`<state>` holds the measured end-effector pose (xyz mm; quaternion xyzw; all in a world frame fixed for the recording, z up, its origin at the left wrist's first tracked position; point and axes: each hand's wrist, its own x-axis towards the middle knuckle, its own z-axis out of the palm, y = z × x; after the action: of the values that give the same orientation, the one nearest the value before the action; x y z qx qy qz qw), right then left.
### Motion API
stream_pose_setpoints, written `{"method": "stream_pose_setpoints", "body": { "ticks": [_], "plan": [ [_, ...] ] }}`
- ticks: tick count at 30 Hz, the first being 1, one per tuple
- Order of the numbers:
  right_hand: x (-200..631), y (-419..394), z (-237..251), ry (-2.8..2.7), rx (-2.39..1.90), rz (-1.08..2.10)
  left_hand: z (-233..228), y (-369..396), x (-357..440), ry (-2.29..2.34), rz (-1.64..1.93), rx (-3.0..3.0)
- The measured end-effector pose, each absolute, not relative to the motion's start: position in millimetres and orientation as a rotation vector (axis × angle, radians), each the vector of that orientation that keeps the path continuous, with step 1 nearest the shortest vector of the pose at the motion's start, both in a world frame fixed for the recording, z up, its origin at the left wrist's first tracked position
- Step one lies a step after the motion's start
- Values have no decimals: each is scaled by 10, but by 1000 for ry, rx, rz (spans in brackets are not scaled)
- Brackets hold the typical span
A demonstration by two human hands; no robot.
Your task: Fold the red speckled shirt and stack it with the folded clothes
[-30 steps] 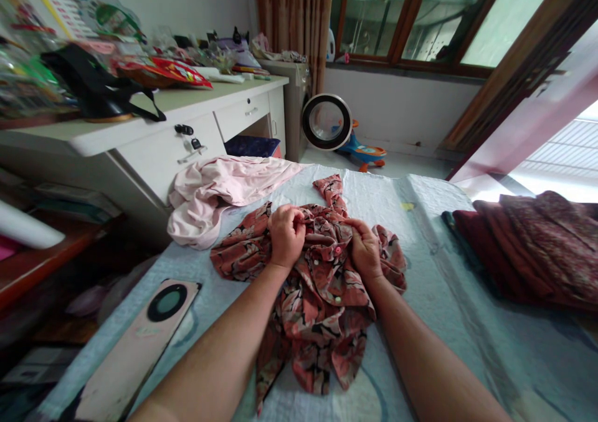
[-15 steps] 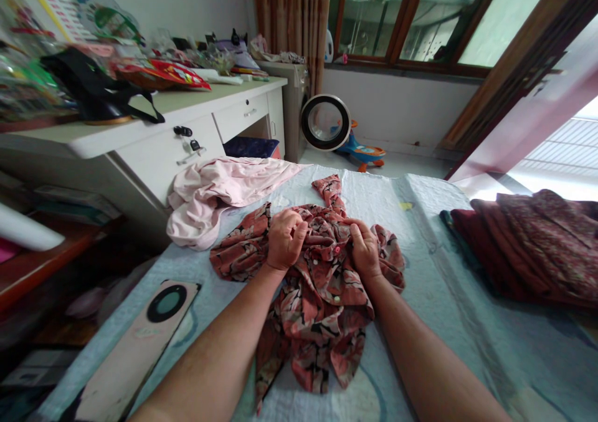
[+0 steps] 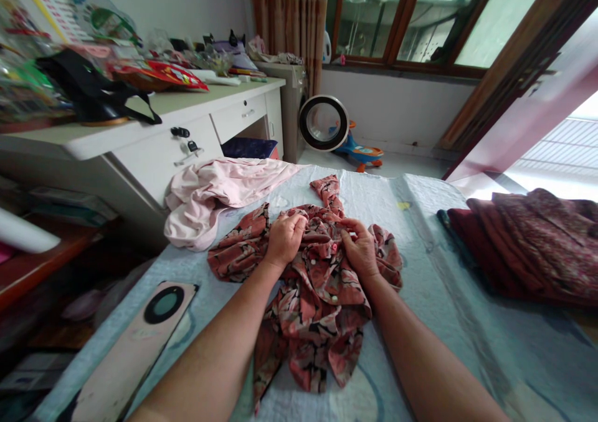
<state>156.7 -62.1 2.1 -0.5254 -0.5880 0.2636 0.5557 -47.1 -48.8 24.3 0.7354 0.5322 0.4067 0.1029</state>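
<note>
A reddish floral blouse (image 3: 322, 313) with small buttons lies crumpled on the blue bed cover (image 3: 415, 328). One sleeve spreads to the left, and a narrow strip of its cloth points away from me at the top. My left hand (image 3: 286, 238) is closed on the fabric left of the collar, thumb pressed against the fingers. On the other side, my right hand (image 3: 359, 247) pinches the cloth near the collar, just right of a pink button (image 3: 334, 247). The fabric between both hands is bunched up, and parts of it are hidden under my fingers.
Pale pink cloth (image 3: 210, 191) lies at the far left of the bed. A stack of folded dark red clothes (image 3: 527, 247) sits at the right. Nearer on the left is a long flat panel (image 3: 135, 347) with a dark ring. Beyond stands a cluttered desk (image 3: 196, 113).
My right hand has shifted its fingers on the collar cloth, the fingers now bent further inward. The left hand has turned slightly with a bit of fabric raised in its grip.
</note>
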Motion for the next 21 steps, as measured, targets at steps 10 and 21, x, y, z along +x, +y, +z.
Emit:
{"method": "stream_pose_setpoints", "body": {
  "ticks": [10, 21],
  "plan": [
    [1591, -594, -31, -1413, -1203, 617, 113, -455, -477, 1723, 873, 2231],
    [1603, -569, -58, -1387, -1236, 616, 174, -522, -436, 1717, 865, 2353]
  ]
}}
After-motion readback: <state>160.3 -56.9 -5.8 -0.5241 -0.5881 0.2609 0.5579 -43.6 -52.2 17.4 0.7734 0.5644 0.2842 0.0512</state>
